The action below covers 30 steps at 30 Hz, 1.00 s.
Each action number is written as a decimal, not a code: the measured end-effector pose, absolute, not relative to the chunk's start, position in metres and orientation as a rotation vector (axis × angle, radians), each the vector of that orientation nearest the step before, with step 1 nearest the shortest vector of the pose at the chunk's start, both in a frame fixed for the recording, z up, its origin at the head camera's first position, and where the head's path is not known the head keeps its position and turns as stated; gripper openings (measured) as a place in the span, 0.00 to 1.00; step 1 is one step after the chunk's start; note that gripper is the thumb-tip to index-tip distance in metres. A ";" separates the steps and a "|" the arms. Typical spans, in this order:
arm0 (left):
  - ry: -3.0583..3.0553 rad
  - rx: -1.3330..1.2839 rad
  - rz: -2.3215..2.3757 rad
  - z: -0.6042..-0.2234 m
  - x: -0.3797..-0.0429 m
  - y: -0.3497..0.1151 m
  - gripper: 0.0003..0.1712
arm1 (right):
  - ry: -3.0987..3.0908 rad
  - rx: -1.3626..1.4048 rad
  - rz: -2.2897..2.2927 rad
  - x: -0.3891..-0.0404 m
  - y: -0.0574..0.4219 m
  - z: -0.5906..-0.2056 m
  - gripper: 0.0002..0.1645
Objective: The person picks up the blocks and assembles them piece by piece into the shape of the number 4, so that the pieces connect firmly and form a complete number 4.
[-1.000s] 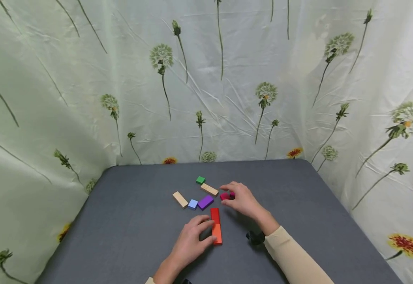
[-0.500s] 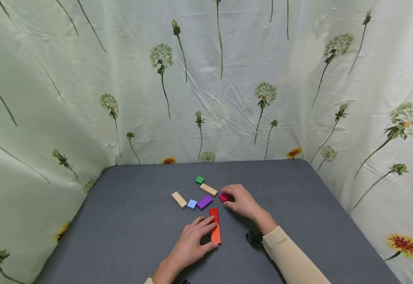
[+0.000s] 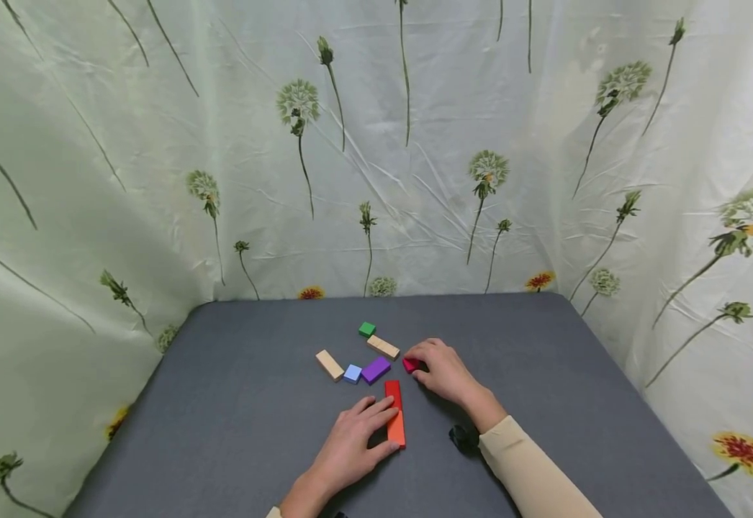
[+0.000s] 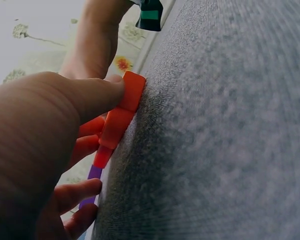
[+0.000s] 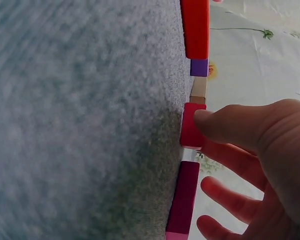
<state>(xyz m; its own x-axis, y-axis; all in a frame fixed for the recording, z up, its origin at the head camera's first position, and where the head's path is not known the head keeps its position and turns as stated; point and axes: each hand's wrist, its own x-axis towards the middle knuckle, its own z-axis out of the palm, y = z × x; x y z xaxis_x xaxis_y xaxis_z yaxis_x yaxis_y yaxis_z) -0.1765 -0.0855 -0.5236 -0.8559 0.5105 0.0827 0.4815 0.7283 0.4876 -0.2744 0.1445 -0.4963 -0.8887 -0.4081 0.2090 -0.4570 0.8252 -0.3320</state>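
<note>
My left hand [image 3: 353, 442] holds an orange block [image 3: 397, 429] on the table, thumb at its near end and a fingertip near its far end. A red block [image 3: 392, 389] lies end to end with the orange one, and another finger touches it. My right hand [image 3: 444, 369] pinches a small crimson block [image 5: 191, 126] between thumb and index finger. Beside it in the right wrist view, under the other fingers, lies a longer magenta block [image 5: 184, 200]; the right hand hides this one in the head view.
Left of the right hand lie a purple block [image 3: 376, 370], a light blue block [image 3: 353, 373], two wooden blocks, one nearer [image 3: 330, 365] and one farther [image 3: 384, 347], and a green block [image 3: 367, 329]. A flowered curtain [image 3: 376, 144] surrounds the grey table [image 3: 240, 417].
My right hand has lowered and closed its fingers on the crimson block. The left thumb has shifted right to the orange block's near end, and its fingers have settled on the blocks.
</note>
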 end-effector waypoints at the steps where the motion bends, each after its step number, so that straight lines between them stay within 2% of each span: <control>1: 2.866 0.825 0.785 -0.524 -0.176 -0.085 0.33 | -2.878 0.683 0.566 -0.274 0.144 -0.496 0.20; 30: 2.872 0.802 0.738 -0.526 -0.175 -0.084 0.33 | -2.848 0.658 0.691 -0.273 0.145 -0.484 0.17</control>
